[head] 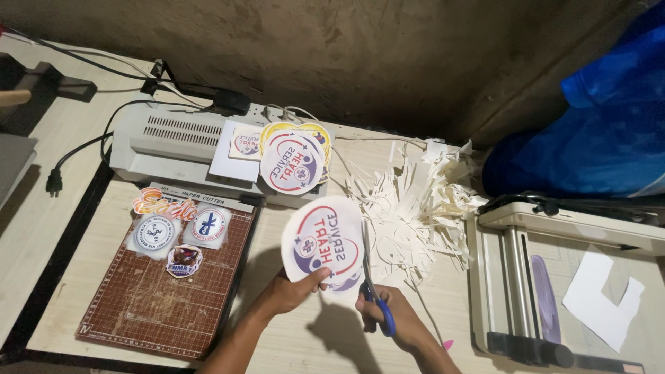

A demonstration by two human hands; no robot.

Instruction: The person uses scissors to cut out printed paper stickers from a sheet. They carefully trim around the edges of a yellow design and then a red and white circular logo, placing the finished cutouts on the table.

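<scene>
My left hand (294,289) pinches the lower edge of a round white printed sheet (322,242) with a red and purple emblem, holding it up over the table. My right hand (391,318) grips blue-handled scissors (370,280), whose blades point upward along the sheet's right edge. Both hands meet near the front middle of the wooden table (298,339).
A heap of white paper trimmings (415,208) lies right of the sheet. A grey laminator (173,142) at the back carries a stack of round cutouts (291,159). A brown paper cutter mat (166,284) with small stickers sits left. Another trimmer (554,277) stands right, under a blue bag (596,131).
</scene>
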